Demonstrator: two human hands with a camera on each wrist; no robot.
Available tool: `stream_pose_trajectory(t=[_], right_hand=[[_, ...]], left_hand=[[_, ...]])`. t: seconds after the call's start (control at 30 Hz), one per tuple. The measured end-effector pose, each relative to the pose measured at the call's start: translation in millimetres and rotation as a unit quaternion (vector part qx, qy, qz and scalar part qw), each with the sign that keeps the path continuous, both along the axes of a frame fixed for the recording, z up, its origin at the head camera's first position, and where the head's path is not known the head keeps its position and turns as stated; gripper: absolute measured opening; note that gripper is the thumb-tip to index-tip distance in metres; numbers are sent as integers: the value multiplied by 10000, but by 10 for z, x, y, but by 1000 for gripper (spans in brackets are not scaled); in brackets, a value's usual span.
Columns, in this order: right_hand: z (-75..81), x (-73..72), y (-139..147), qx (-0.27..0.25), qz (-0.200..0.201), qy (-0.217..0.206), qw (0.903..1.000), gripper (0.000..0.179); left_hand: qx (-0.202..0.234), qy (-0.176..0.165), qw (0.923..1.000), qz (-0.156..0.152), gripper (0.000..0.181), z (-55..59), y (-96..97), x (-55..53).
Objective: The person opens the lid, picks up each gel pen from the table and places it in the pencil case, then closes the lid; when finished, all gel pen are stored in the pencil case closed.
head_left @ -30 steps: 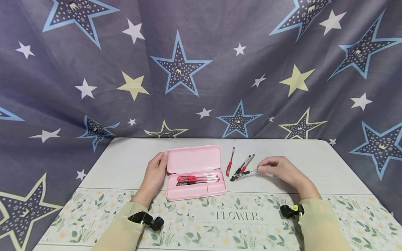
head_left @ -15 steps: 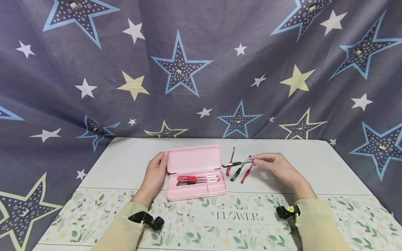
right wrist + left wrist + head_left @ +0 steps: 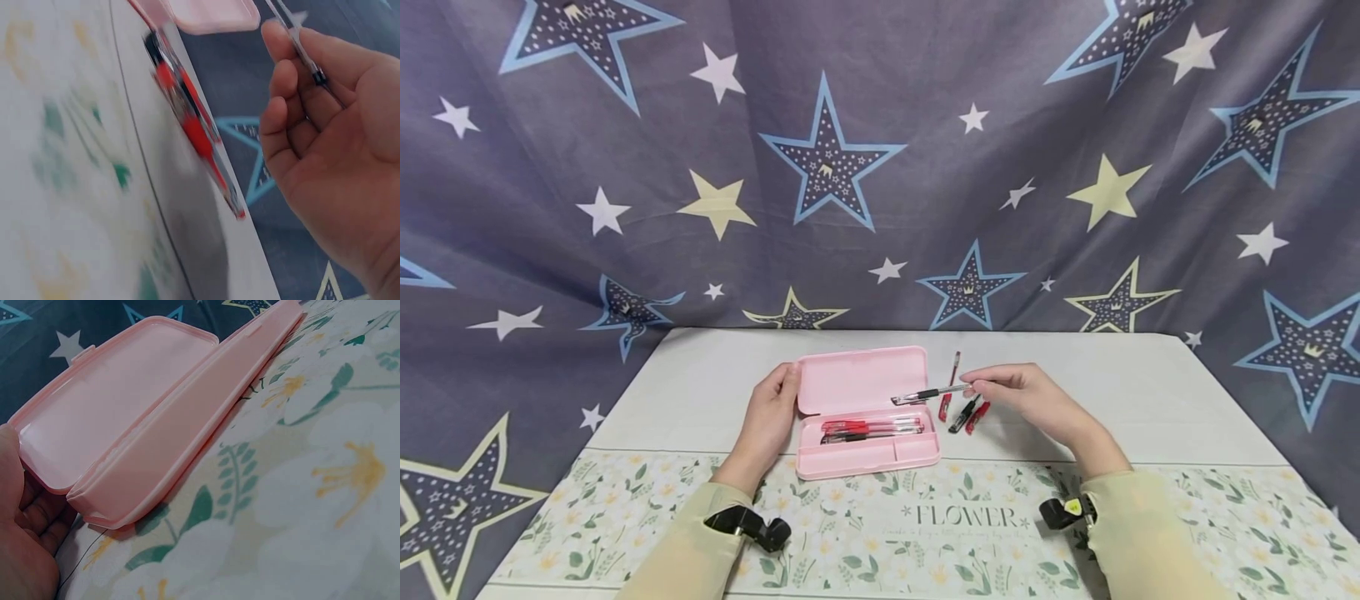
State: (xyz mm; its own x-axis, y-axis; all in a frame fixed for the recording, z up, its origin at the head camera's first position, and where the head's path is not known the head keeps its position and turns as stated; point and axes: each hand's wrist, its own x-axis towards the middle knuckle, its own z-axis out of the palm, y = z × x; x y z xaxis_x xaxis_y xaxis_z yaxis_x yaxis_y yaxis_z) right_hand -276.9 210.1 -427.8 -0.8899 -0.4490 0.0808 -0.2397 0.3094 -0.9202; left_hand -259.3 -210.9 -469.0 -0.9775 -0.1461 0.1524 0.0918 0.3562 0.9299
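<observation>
A pink pencil case lies on the table with its lid raised. My left hand holds the lid's left edge; in the left wrist view the thumb is at the lid's rim and the other fingers lie behind it. Red and black pens rest in the case's long rear compartment. My right hand pinches a black gel pen by its clear end. The pen is in the air, its capped end over the right part of the case near the hinge.
Right of the case lie a red pen, a black pen and another red pen, partly below the right hand. A floral cloth strip covers the table's front. A star-patterned curtain hangs behind.
My right hand has lifted the black pen off the loose pens and carried it left to the case. One red pen has shifted slightly. My left hand stays on the lid.
</observation>
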Motion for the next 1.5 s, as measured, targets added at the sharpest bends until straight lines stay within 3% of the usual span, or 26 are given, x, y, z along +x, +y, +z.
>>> stream_pose_trajectory(t=[0.3, 0.77, 1.13, 1.5], right_hand=[[23, 71, -367, -26, 70, -181, 9998, 32], [-9, 135, -864, 178, 188, 117, 9996, 24], [-96, 174, -1016, 492, 36, 273, 9984, 16], [-100, 177, -1051, 733, 139, 503, 9959, 13]], left_hand=[[-19, -53, 10000, -2, 57, 4, 10, 15], [65, 4, 10000, 28, 57, 18, 32, 10], [-9, 26, 10000, 29, 59, 10, 19, 1], [-36, 17, 10000, 55, 58, 6, 9, 9]])
